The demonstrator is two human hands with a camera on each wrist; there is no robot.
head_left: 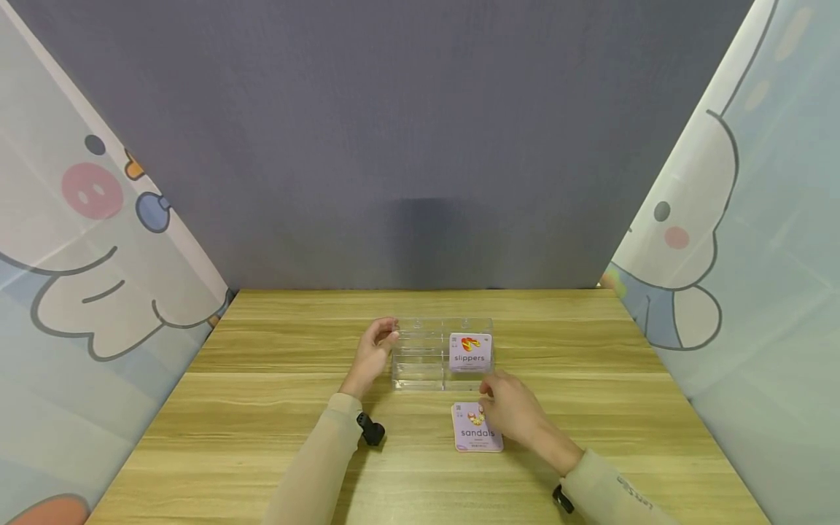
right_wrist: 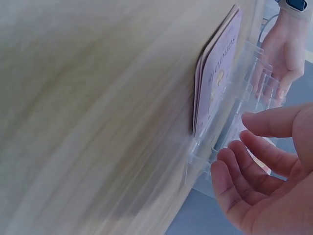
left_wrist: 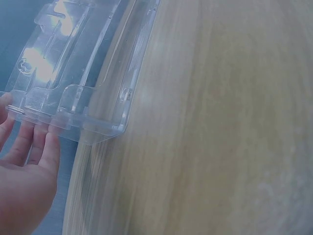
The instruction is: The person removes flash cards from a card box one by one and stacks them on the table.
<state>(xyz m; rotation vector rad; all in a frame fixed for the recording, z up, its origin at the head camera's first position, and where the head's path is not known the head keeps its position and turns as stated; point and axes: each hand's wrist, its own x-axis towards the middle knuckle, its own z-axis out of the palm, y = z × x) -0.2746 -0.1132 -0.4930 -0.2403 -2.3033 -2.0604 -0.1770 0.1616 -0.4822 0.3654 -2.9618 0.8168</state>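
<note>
- Wooden table (head_left: 262, 408): bears the rack and a card stack.
- Clear rack (head_left: 420, 351): two tiered columns; the right one holds a card.
- Left hand (head_left: 372, 357): grips the rack's left end.
- Right hand (head_left: 515, 412): holds nothing, fingers loosely bent, by the stack.
- "Sandals" card stack (head_left: 469, 439): before the rack.
- "Slippers" card (head_left: 469, 354): in the rack, face outward.

In the head view, the sandals card (head_left: 474, 434) has one corner hidden, fine print illegible.
</note>
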